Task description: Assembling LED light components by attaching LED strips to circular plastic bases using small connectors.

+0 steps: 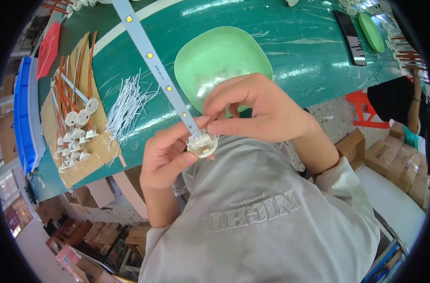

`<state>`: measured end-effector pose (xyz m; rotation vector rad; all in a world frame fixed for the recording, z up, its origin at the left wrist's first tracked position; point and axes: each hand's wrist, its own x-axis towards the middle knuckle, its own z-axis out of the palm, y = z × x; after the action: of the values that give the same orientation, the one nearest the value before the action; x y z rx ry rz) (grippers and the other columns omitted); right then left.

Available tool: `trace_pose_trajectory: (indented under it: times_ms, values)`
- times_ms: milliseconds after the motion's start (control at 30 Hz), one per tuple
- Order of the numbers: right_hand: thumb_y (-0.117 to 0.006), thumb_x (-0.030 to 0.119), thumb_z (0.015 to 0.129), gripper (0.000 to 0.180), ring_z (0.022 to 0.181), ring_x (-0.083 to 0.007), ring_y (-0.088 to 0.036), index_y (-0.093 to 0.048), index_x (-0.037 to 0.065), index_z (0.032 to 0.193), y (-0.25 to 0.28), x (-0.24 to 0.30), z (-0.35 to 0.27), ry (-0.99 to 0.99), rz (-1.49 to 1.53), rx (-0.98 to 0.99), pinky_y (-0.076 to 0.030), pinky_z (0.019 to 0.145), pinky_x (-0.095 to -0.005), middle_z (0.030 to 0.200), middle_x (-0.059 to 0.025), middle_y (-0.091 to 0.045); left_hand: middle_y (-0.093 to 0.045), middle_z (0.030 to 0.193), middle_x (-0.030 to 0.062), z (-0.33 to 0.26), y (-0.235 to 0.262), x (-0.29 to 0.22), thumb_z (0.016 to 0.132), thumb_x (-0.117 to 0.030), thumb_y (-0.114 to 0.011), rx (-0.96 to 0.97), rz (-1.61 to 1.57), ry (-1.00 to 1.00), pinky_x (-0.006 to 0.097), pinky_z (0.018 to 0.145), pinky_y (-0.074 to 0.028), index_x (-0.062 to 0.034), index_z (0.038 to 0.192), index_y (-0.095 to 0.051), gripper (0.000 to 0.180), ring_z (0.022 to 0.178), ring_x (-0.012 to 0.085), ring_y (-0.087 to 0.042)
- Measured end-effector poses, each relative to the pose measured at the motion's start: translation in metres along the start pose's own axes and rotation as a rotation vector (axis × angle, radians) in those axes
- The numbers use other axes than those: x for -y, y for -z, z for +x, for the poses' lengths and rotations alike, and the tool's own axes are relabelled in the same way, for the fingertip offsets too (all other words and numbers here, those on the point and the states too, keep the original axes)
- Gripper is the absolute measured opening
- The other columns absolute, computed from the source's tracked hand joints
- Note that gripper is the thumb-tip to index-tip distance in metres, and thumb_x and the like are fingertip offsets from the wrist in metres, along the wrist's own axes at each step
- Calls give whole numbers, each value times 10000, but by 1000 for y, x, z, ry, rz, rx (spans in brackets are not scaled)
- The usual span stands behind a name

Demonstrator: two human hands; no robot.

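The left hand (165, 158) pinches a round white plastic cap (206, 152) between thumb and fingers; the right hand (262, 111) meets it from the other side, its fingers drawn close together (whether they grip anything, I cannot tell). From the cap a flat, stiff LED strip (158, 70) with small yellow squares rises ahead of the hands, its far end cut off. Beyond the right hand, which partly covers it, sits a smooth green bowl (212, 49). Thin white wires (127, 106) lie tangled left of the left hand.
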<state>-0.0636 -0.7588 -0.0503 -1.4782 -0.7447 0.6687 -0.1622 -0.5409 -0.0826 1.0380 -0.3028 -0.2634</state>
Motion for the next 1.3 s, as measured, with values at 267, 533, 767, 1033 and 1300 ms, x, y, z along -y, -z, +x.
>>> trace_pose_trajectory:
  times_ms: [267, 533, 767, 1033, 1300]
  values:
    - [-693, 6, 826, 63, 773, -101, -584, -681, 24, 884, 0, 4, 1, -54, 86, 37, -421, 597, -235, 906, -34, -656, -613, 1222, 190, 8, -10, -7, 797, 23, -680, -13, 179, -38, 372, 980, -447, 101, 1304, -499, 544, 1074, 254, -627]
    - [-660, -15, 834, 65, 826, -146, -580, -651, -3, 897, 5, -4, -1, 189, 155, -115, -475, 686, -279, 943, -69, -643, -706, 845, 134, 25, -44, -34, 726, -18, -779, -253, 951, -160, 266, 698, -522, 67, 1251, -563, 574, 727, 167, -688]
    - [-727, 31, 738, 208, 835, -269, -631, -660, 22, 935, 10, -4, 10, 330, -965, -384, -517, 722, -366, 929, -107, -652, -715, 887, 176, 25, -42, -24, 731, -28, -786, -613, 1455, -221, 280, 679, -525, 18, 1269, -574, 580, 725, 167, -676]
    - [-686, 52, 725, 134, 776, -289, -634, -664, 31, 855, 7, -18, 13, 122, -1126, -128, -523, 675, -389, 826, -83, -647, -716, 928, 176, 25, -42, -23, 729, -21, -797, -662, 1612, -266, 306, 716, -548, 38, 1264, -563, 587, 780, 218, -708]
    - [-679, 35, 729, 102, 776, -275, -621, -649, 42, 827, 7, -17, 13, 185, -982, -183, -508, 657, -380, 833, -72, -645, -714, 975, 175, 26, -39, -20, 721, 0, -797, -666, 1678, -280, 305, 722, -552, 39, 1291, -540, 626, 798, 221, -711]
